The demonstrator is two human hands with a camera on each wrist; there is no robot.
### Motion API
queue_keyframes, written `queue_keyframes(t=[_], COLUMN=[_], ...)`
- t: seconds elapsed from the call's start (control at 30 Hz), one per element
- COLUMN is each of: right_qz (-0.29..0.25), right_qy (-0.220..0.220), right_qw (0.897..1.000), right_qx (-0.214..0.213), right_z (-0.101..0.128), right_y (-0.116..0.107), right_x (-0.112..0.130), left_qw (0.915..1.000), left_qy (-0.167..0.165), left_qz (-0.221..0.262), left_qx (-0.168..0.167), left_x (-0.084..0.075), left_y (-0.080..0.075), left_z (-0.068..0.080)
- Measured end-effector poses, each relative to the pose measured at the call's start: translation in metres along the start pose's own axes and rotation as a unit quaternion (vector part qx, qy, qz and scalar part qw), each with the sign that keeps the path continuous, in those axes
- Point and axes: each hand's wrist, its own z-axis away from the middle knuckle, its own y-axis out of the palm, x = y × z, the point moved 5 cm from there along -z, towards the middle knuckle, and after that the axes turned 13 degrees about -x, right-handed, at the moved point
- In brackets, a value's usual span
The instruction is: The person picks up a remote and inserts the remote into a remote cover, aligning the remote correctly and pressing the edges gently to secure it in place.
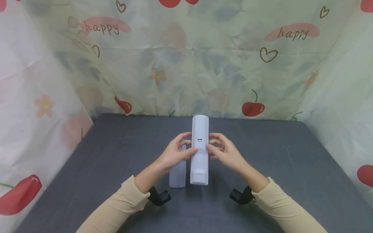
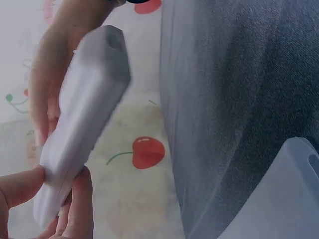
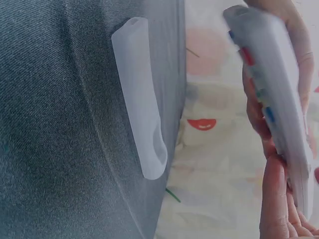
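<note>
Already stripped of its silicone sleeve (image 1: 177, 174), lying at seven o'clock, the remote (image 1: 199, 152) is pinched by both hands (image 1: 175, 153) (image 1: 225, 152); its battery cover remains closed.

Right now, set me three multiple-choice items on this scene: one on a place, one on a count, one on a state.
1. Where does the translucent sleeve lie?
A. on the dark table, beside the left hand
B. on the remote
C. in the right hand

2. How many hands hold the white remote?
A. none
B. one
C. two

3. Which face of the remote shows in the head view?
A. the buttons
B. the plain back
C. an open battery bay

Answers: 1 A, it lies flat on the table left of the remote. 2 C, fingers of both hands pinch its sides. 3 B, the coloured buttons show only from the right wrist.
</note>
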Motion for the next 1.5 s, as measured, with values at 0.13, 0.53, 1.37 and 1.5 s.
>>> queue_keyframes(t=[0.13, 0.53, 1.37, 1.5], right_qz=[-0.005, 0.011, 0.027, 0.032], right_qy=[0.001, 0.013, -0.005, -0.005], right_qw=[1.0, 1.0, 0.999, 0.999], right_qx=[0.003, 0.001, -0.023, -0.032], right_z=[-0.001, -0.004, -0.011, -0.015], right_y=[0.001, 0.003, 0.005, 0.005], right_x=[0.0, -0.004, -0.008, -0.011], left_qw=[0.9999, 0.9987, 0.9965, 0.9953], left_qy=[0.003, 0.038, 0.053, 0.038], left_qz=[-0.014, -0.032, -0.063, -0.088], left_qx=[-0.006, 0.01, 0.012, -0.011], left_x=[0.001, 0.001, 0.003, 0.013], left_y=[-0.001, 0.001, -0.013, -0.026], left_z=[-0.001, 0.0, -0.006, -0.015])
